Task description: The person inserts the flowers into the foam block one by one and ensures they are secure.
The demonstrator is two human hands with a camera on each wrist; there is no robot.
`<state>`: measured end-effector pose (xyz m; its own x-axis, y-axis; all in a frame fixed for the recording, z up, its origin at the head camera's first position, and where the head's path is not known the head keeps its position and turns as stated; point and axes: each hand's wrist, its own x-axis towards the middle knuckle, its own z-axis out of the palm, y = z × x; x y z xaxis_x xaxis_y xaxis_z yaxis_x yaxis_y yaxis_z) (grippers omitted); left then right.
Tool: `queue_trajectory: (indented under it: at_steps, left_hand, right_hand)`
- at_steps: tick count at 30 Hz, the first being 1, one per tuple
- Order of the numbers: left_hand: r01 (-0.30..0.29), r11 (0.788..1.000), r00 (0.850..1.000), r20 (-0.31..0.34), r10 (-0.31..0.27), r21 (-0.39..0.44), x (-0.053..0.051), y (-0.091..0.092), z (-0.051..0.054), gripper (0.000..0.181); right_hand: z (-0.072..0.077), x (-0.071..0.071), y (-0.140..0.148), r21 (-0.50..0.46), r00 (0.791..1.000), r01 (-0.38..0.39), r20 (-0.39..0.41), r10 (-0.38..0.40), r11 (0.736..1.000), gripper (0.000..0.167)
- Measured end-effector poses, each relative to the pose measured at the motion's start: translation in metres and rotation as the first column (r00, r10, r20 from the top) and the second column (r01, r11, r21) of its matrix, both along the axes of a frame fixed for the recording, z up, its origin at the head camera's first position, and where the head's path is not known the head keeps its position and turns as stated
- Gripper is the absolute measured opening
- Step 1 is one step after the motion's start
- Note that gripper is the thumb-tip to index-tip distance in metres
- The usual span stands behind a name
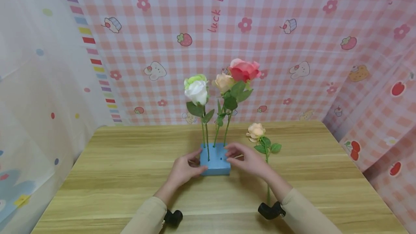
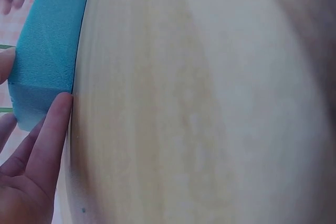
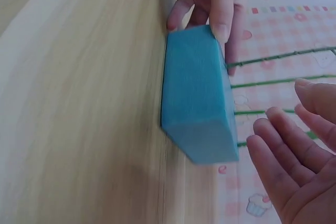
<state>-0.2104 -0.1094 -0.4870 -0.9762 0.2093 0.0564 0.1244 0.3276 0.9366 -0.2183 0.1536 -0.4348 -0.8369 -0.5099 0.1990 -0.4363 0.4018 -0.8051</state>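
Observation:
A blue foam block (image 1: 216, 171) sits on the table with several artificial roses standing in its top. On the left is a white rose (image 1: 196, 93) with a green one (image 1: 196, 78) behind it. A peach rose (image 1: 222, 83) and a pinkish-red rose (image 1: 244, 70) rise on the right. My left hand (image 1: 182, 171) holds the block's left end, thumb near its front corner; the left wrist view shows fingers along the block (image 2: 48, 40). Beside its right end is my right hand (image 1: 248, 160), fingers loosely bent and holding nothing; the right wrist view shows them apart from the block (image 3: 193, 85).
Another peach rose (image 1: 256, 131) lies on the wooden table (image 1: 136, 161) to the right, its stem passing under my right forearm. A pink checked cloth (image 1: 208, 17) hangs behind the table. Black wrist devices (image 1: 270, 210) sit at both sleeves.

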Motion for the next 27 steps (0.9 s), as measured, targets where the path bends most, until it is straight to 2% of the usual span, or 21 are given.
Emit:
queue_trajectory:
  at_steps: [6,15,22,27]
  left_hand:
    - [0.002,1.000,1.000,-0.002,-0.002,-0.016,0.000,-0.001,-0.001,0.067]
    - [0.001,1.000,1.000,-0.006,-0.001,-0.021,0.000,0.000,0.000,0.066]
    - [0.000,1.000,1.000,-0.015,0.000,-0.029,0.000,0.000,0.000,0.066]
    - [0.000,0.999,1.000,-0.011,0.000,-0.032,0.000,0.000,-0.001,0.066]
  right_hand:
    - [-0.003,0.008,0.023,0.009,0.999,0.049,0.002,-0.049,0.999,0.032]
    - [-0.010,0.022,0.063,-0.015,0.989,0.137,0.058,-0.136,0.991,0.034]
    - [-0.018,0.033,0.086,0.038,0.960,0.264,0.084,-0.266,0.964,0.036]
    - [-0.025,0.037,0.098,0.068,0.944,0.311,0.094,-0.317,0.948,0.036]
